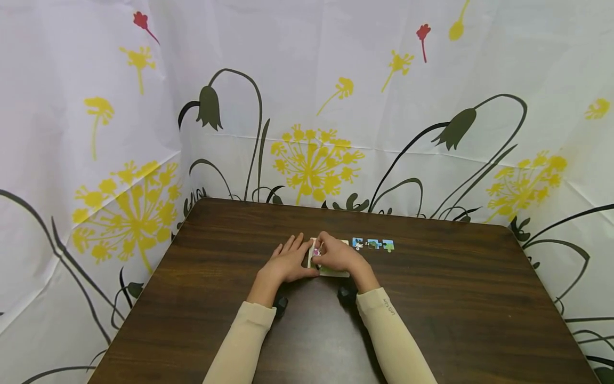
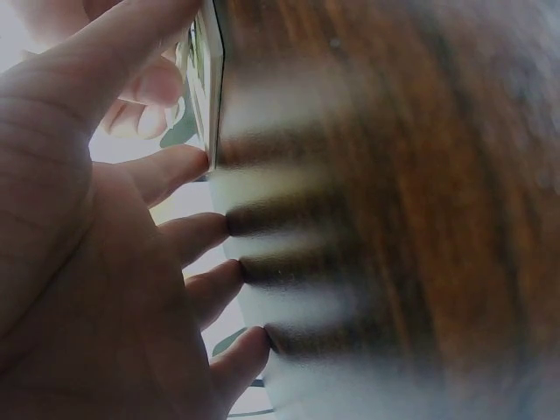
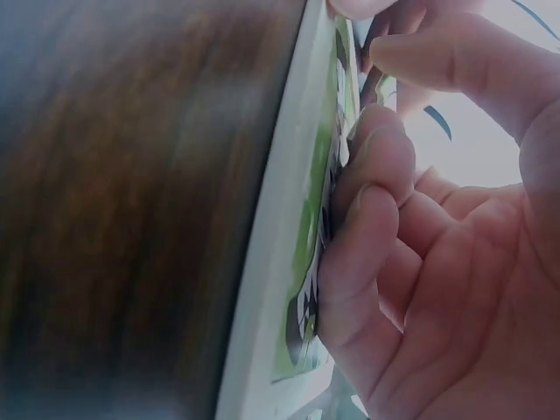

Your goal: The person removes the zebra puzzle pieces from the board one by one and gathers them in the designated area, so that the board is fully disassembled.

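A small puzzle board (image 1: 338, 274) with a pale border lies on the table under both hands. My left hand (image 1: 289, 263) lies at its left side, fingers spread on the tabletop. In the left wrist view, the index fingertip (image 2: 197, 158) touches the board's corner and the thumb runs along its edge. Over the board, my right hand (image 1: 337, 255) pinches a small puzzle piece (image 3: 383, 89) between thumb and curled fingers. The other right fingers rest on the green printed picture (image 3: 304, 302). Most of the board's picture is hidden by the right hand in the head view.
Right of the board lie loose puzzle pieces: a blue one (image 1: 357, 243), a blue-green one (image 1: 373, 244) and another with green (image 1: 388, 246). The dark wood table (image 1: 460, 298) ends at a flower-printed curtain (image 1: 384, 133) behind.
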`<action>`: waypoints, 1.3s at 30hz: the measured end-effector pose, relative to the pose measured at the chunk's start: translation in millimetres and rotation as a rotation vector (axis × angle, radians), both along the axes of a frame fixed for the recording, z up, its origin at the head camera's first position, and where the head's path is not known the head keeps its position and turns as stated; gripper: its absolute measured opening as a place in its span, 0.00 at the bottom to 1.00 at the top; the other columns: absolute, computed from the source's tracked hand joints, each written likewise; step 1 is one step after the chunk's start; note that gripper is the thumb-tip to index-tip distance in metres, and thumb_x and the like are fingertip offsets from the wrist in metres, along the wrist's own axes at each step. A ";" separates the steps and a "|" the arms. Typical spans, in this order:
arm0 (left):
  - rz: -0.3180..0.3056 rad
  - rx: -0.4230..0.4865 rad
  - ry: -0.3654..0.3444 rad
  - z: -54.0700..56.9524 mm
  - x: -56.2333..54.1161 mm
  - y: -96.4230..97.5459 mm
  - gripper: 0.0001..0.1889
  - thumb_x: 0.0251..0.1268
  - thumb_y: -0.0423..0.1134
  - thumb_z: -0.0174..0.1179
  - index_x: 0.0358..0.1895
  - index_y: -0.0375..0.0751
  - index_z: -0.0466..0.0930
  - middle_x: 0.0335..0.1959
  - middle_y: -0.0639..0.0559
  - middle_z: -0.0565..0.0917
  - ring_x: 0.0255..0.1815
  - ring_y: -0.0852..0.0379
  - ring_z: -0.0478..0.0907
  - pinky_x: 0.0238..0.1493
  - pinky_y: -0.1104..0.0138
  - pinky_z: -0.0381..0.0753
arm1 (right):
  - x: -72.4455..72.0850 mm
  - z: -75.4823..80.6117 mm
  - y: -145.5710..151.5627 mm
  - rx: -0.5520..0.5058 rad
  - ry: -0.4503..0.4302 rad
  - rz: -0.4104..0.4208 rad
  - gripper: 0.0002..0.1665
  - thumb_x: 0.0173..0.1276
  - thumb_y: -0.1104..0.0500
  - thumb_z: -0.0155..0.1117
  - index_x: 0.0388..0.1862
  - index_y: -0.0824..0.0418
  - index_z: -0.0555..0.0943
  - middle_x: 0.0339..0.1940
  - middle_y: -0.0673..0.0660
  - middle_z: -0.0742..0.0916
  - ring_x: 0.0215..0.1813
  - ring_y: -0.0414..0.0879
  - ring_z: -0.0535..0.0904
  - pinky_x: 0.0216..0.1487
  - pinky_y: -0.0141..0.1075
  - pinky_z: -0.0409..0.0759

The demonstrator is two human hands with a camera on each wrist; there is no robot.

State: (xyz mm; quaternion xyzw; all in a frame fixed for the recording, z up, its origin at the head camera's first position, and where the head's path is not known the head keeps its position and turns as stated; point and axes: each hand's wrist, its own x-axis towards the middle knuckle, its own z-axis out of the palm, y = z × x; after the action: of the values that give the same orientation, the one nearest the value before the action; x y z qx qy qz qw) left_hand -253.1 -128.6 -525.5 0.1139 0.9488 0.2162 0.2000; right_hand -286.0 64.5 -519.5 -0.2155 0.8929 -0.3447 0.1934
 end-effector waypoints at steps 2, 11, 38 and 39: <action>-0.003 -0.002 0.000 0.1 -1.0 1.2 0.53 0.71 0.65 0.68 0.90 0.55 0.50 0.92 0.46 0.40 0.93 0.42 0.34 0.89 0.37 0.36 | -1.1 -2.1 3.5 -0.043 -0.012 0.006 0.16 0.74 0.55 0.72 0.50 0.58 0.74 0.32 0.53 0.82 0.28 0.44 0.73 0.30 0.36 0.72; -0.004 -0.005 -0.015 1.3 -2.3 3.3 0.52 0.72 0.65 0.67 0.90 0.54 0.50 0.92 0.45 0.40 0.93 0.42 0.33 0.89 0.37 0.35 | 0.9 -4.3 15.1 -0.167 0.019 0.016 0.18 0.78 0.53 0.71 0.55 0.60 0.74 0.25 0.51 0.83 0.24 0.41 0.73 0.30 0.33 0.73; 0.003 0.017 0.012 -2.2 -2.0 0.8 0.53 0.70 0.64 0.69 0.90 0.52 0.50 0.92 0.43 0.41 0.93 0.39 0.34 0.89 0.36 0.36 | 22.9 12.5 101.3 0.055 0.082 -0.103 0.17 0.71 0.58 0.78 0.45 0.64 0.77 0.32 0.55 0.81 0.32 0.44 0.74 0.35 0.37 0.73; 0.002 0.018 0.011 -1.7 -1.9 1.5 0.53 0.70 0.64 0.69 0.90 0.52 0.50 0.92 0.43 0.41 0.93 0.39 0.34 0.89 0.36 0.36 | 21.8 10.0 102.1 0.063 0.084 -0.114 0.17 0.71 0.58 0.78 0.46 0.63 0.77 0.32 0.55 0.81 0.32 0.44 0.74 0.35 0.37 0.73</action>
State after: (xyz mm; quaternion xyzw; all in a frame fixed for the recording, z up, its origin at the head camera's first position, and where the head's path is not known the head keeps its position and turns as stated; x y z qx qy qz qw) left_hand -254.9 -127.1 -527.2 0.1160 0.9480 0.2243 0.1935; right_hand -264.3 166.6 -509.5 -0.1722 0.9216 -0.3174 0.1425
